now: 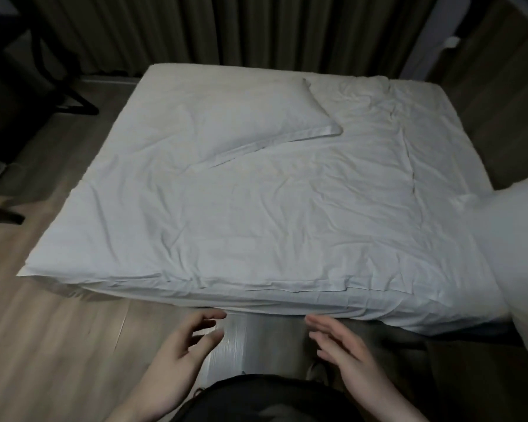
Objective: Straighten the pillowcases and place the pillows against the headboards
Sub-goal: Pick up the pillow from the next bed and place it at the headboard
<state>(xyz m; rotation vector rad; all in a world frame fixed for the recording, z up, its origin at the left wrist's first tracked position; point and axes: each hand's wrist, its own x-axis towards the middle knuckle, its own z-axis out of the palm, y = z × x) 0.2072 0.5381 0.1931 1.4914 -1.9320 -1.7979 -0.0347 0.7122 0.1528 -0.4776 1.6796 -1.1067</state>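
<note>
From the head view, a bed (256, 208) covered in a wrinkled white sheet fills the middle, with a dark curtain (226, 28) behind its far edge and wood floor (43, 330) to the left and below. One white pillow (226, 117) lies flat on the far left part of the bed, its long axis running from the far left corner of the bed toward the middle, one corner pointing right near the centre; its flanged near edge lies on the sheet. A second white pillow (515, 239) stands blurred at the right edge, overlapping the bed's near right corner. The left hand (177, 354) and right hand (345, 351) hover over the floor just before the near bed edge, palms facing each other, fingers loosely spread, each grip released and grasping nothing.
</note>
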